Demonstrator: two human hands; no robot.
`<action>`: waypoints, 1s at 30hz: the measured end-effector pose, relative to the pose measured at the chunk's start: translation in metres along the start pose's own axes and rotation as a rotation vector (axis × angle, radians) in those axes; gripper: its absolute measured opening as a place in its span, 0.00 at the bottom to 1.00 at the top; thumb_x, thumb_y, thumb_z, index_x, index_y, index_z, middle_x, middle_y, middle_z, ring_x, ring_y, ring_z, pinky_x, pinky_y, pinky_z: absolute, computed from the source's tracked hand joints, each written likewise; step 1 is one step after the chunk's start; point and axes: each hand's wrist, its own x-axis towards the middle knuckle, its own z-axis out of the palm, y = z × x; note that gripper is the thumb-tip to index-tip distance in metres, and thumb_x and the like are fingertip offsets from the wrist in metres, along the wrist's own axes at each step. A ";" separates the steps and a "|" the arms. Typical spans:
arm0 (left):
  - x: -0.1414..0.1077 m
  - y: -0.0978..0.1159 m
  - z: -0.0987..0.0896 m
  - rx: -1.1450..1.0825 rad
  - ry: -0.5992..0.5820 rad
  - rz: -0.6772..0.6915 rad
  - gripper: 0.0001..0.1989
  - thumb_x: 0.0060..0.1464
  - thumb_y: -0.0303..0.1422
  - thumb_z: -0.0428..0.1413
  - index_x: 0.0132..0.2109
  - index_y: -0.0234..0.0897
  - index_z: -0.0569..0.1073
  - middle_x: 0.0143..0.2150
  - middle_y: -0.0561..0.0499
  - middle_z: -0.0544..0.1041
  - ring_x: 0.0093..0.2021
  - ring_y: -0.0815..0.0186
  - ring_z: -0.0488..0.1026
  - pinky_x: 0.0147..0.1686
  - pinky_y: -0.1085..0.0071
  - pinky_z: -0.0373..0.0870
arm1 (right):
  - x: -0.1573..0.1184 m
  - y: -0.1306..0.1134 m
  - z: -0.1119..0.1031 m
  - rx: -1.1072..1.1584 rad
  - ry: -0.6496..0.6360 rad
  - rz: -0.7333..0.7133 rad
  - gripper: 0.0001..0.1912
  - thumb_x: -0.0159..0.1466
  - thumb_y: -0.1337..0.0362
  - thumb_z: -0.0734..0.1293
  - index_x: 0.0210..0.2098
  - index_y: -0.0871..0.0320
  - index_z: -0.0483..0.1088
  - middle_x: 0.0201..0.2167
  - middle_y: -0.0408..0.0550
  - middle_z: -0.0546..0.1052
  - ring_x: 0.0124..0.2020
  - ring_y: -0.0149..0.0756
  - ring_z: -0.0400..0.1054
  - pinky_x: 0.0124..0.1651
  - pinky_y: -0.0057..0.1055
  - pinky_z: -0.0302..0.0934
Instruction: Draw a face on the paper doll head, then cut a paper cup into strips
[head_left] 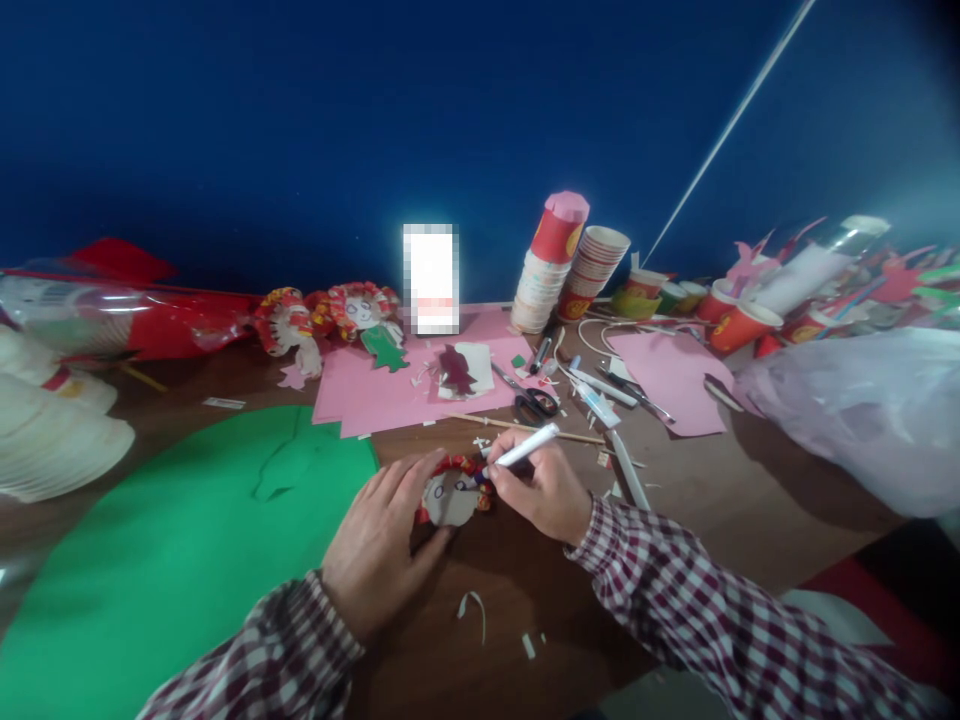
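Observation:
A small paper doll face point(448, 503) with drawn eyes and a red-and-yellow crumpled paper edge lies on the brown table in front of me. My left hand point(394, 530) grips it from the left, fingers along its upper edge and thumb beneath. In my right hand point(541, 488) is a white marker pen point(527, 446), pinched and tilted, its dark tip at the eye on the face's right side. Further back, a similar finished-looking doll face point(363, 308) with a green paper body point(385, 348) leans near the wall.
Green paper point(202, 530) covers the left side. Behind are pink sheets point(360, 385), black scissors point(535, 402), a wooden stick point(525, 428) and paper scraps. Stacked paper cups point(541, 285) stand by the blue wall. A plastic bag point(840, 410) sits at right.

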 end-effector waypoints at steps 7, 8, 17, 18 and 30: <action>-0.001 -0.001 0.001 0.008 0.004 0.002 0.31 0.49 0.32 0.54 0.60 0.39 0.54 0.53 0.42 0.67 0.52 0.54 0.64 0.49 0.55 0.63 | 0.002 0.000 -0.003 0.086 0.019 -0.009 0.02 0.59 0.66 0.63 0.31 0.59 0.65 0.20 0.39 0.65 0.19 0.25 0.56 0.22 0.22 0.52; -0.001 -0.001 0.001 0.010 0.003 0.003 0.31 0.49 0.33 0.54 0.60 0.39 0.54 0.53 0.42 0.66 0.52 0.54 0.64 0.49 0.55 0.63 | 0.002 0.001 -0.003 0.088 0.018 -0.010 0.02 0.59 0.66 0.63 0.31 0.59 0.65 0.20 0.39 0.65 0.20 0.25 0.56 0.23 0.22 0.52; 0.000 0.000 0.001 -0.004 0.013 -0.010 0.32 0.49 0.32 0.54 0.60 0.38 0.53 0.54 0.43 0.66 0.52 0.56 0.64 0.50 0.56 0.63 | 0.001 0.000 -0.002 0.004 0.059 -0.031 0.05 0.61 0.64 0.62 0.31 0.59 0.64 0.21 0.39 0.64 0.22 0.27 0.57 0.26 0.24 0.54; 0.000 0.000 0.001 -0.010 0.015 -0.005 0.32 0.49 0.32 0.54 0.60 0.38 0.53 0.54 0.43 0.66 0.53 0.56 0.64 0.50 0.56 0.63 | 0.001 -0.001 -0.002 0.003 0.052 -0.035 0.05 0.60 0.64 0.62 0.31 0.59 0.64 0.21 0.39 0.64 0.22 0.27 0.57 0.26 0.24 0.54; 0.000 0.001 -0.001 -0.026 0.028 0.006 0.33 0.48 0.31 0.55 0.60 0.38 0.53 0.57 0.43 0.64 0.56 0.56 0.60 0.54 0.55 0.60 | 0.001 -0.002 -0.002 0.024 0.047 -0.064 0.04 0.61 0.65 0.62 0.30 0.59 0.64 0.21 0.39 0.63 0.22 0.26 0.56 0.25 0.23 0.52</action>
